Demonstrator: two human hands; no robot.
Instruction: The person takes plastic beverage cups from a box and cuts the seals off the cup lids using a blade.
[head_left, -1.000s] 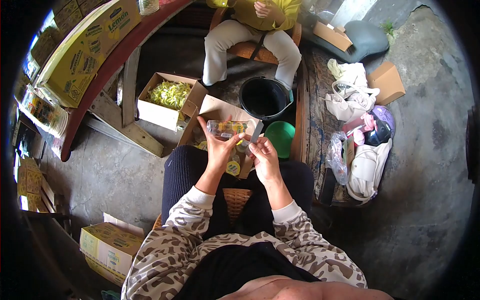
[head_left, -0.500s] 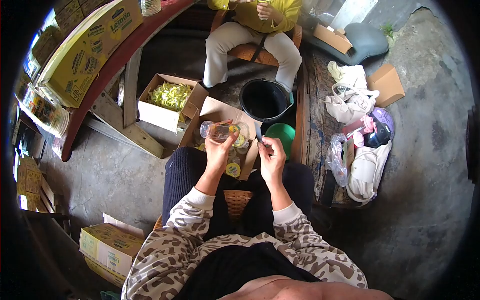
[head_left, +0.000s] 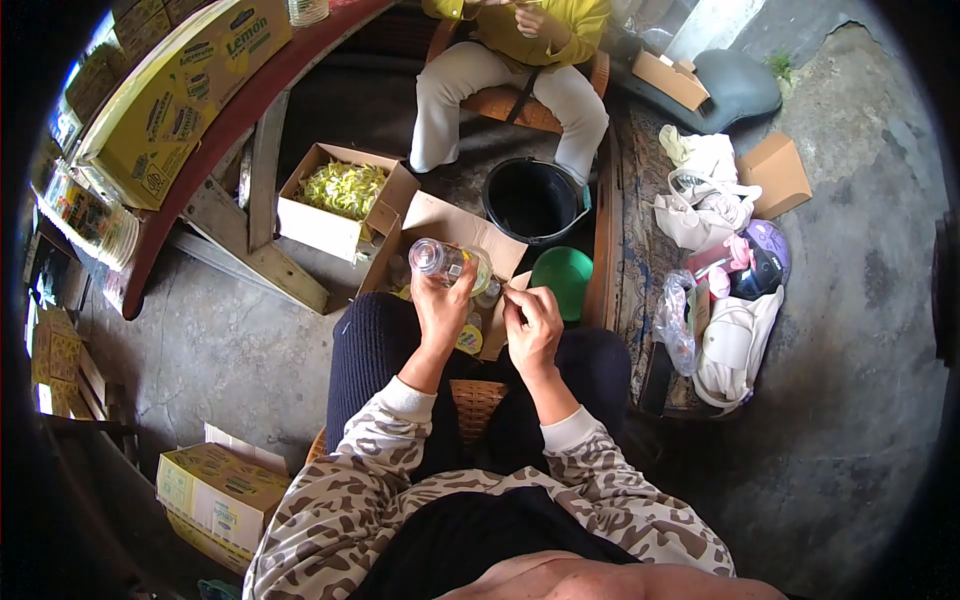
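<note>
My left hand (head_left: 441, 312) is closed around a clear plastic jar (head_left: 430, 257) with a printed label, held tilted above the open cardboard box between my knees. To its right, my right hand (head_left: 534, 325) is closed, with thumb and fingers pinched together. It grips a small knife, whose grey blade showed plainly a moment ago; now it is mostly hidden by the fingers. In the cardboard box (head_left: 470, 225) lie several more clear jars, one with a yellow lemon label (head_left: 469, 338).
Beyond the box stand a black bucket (head_left: 533, 240) and a green basin (head_left: 563, 280). A carton of yellow-green strips (head_left: 343, 190) sits at left. Another person (head_left: 510, 80) sits opposite. Bags and a purple helmet (head_left: 768, 250) lie on the bench at right; a red-edged table (head_left: 180, 190) is at left.
My left hand has turned the jar, so its end faces up more toward me. My right hand has shifted slightly down and left and rotated, and the blade no longer stands out.
</note>
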